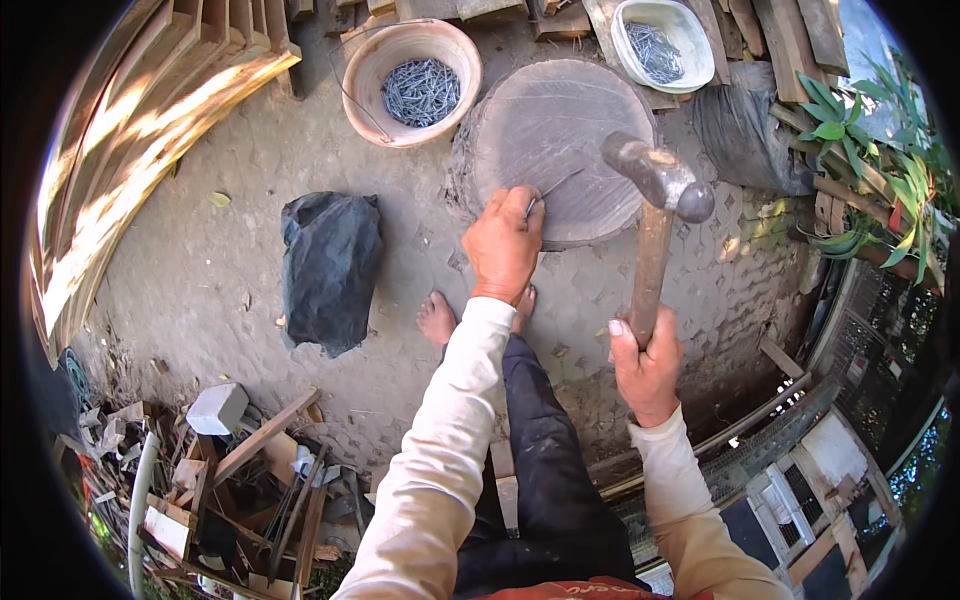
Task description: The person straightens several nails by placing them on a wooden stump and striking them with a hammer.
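My left hand (506, 245) is closed in a pinch at the near edge of a round wooden stump (560, 130). Between its fingertips is a thin metal nail (530, 208), mostly hidden by the fingers. A thin dark line, perhaps a shadow, runs from there across the wood. My right hand (648, 365) grips the wooden handle of a ball-peen hammer (652, 240). The hammer's worn steel head is raised over the stump's right side, its rounded end to the right. Behind the stump stand a clay-coloured bucket (365, 95) and a white plastic tub (703, 65), both holding many nails.
A crumpled dark plastic bag (332, 272) lies on the ground left of my feet. Long boards (150, 130) lean at the far left. Scrap wood (265, 440) is heaped at the lower left. Leafy plants (890, 170) and a mesh frame (870, 340) stand at the right.
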